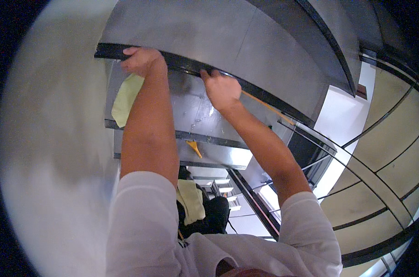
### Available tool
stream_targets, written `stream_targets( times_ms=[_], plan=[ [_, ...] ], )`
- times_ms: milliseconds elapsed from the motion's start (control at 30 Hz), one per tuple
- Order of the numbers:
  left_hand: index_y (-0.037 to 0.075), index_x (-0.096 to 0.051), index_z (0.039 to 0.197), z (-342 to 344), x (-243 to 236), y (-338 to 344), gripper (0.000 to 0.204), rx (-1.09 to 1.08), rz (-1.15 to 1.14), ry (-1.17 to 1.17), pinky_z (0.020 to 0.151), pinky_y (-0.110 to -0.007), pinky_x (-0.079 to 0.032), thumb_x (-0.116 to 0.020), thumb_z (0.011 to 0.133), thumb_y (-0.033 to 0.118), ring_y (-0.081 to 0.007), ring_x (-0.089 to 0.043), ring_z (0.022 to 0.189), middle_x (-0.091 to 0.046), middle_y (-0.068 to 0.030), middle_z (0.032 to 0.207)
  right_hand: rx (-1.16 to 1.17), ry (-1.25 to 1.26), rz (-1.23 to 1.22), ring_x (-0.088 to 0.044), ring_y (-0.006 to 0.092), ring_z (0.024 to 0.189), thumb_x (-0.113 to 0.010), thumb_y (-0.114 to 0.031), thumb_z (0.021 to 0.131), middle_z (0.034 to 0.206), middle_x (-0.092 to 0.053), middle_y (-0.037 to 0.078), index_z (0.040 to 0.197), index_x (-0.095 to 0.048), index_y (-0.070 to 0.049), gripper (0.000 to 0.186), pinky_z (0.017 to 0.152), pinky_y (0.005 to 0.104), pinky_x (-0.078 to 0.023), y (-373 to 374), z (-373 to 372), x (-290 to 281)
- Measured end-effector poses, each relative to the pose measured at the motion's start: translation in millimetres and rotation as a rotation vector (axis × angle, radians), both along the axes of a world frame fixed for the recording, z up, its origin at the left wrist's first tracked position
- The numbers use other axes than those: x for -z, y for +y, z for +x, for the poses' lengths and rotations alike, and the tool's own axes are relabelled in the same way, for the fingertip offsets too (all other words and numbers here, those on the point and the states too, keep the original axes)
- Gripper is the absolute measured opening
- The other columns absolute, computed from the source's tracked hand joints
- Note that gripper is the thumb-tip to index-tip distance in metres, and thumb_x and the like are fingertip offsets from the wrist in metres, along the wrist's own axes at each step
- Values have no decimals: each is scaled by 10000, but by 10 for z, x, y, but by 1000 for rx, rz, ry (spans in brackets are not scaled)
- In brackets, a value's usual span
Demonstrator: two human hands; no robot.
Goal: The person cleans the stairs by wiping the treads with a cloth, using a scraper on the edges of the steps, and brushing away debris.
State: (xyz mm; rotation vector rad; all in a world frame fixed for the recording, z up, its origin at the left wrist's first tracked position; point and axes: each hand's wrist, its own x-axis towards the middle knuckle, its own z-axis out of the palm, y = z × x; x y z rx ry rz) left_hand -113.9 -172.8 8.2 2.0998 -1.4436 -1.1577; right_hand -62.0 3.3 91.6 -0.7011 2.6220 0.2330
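My left hand (145, 61) is bent over the black edge strip (179, 61) of a grey stair step, fingers curled. A pale yellow-green cloth (126, 101) hangs directly below that hand and seems gripped in it, its upper part hidden by my wrist. Farther right along the same strip, my right hand (222, 90) presses its fingertips to the edge. A thin orange stick (269, 107) sticks out from this closed hand toward the lower right; its other end is hidden.
The step below (191, 104) has wet, shiny spots. A yellow-handled tool (194, 148) lies lower down. Another pale yellow cloth (191, 201) hangs at my waist. A white wall (57, 138) stands left; a black railing (352, 154) runs along the right.
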Motion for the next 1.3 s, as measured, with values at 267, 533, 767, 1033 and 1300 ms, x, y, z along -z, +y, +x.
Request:
stream_targets(
  times_ms=[267, 533, 767, 1033, 1300],
  plan=[
    [-119, -369, 1023, -16, -46, -20, 455, 1, -20, 17, 781, -475, -428, -334, 869, 308, -427, -500, 904, -441, -293, 1008, -10, 21, 29, -611, 236, 665, -448, -144, 769, 856, -578, 81, 1155, -479, -196, 390, 541, 349, -498, 53, 19, 68],
    [-92, -396, 1007, -73, -92, 44, 429, -24, -54, -40, 759, -485, -434, -345, 866, 310, -422, -505, 898, -458, -280, 989, -166, 106, -13, -611, 225, 625, -461, -143, 756, 833, -574, 90, 1100, -516, -130, 350, 477, 327, -490, -298, -85, 113],
    [-90, -388, 1013, -52, -170, 24, 435, -11, 12, -53, 750, -492, -441, -327, 868, 316, -431, -506, 891, -462, -276, 978, -176, 176, 15, -605, 224, 602, -488, -165, 740, 770, -573, 77, 1041, -536, -95, 312, 455, 333, -484, 27, 37, 88],
    [-94, -402, 1004, -47, 10, 13, 433, -67, -25, -18, 754, -490, -441, -326, 870, 311, -423, -522, 865, -479, -266, 983, -31, -44, -125, -607, 271, 728, -489, -126, 750, 817, -601, 102, 1022, -554, -117, 280, 582, 373, -494, -395, -127, 42],
    [-88, -408, 1019, -110, 2, 4, 427, -41, -30, -74, 761, -483, -453, -307, 877, 302, -412, -529, 880, -489, -261, 990, 323, 19, -399, -599, 282, 726, -462, -84, 759, 850, -597, 109, 1011, -583, -195, 301, 613, 386, -492, 500, 14, 223]
  ],
)
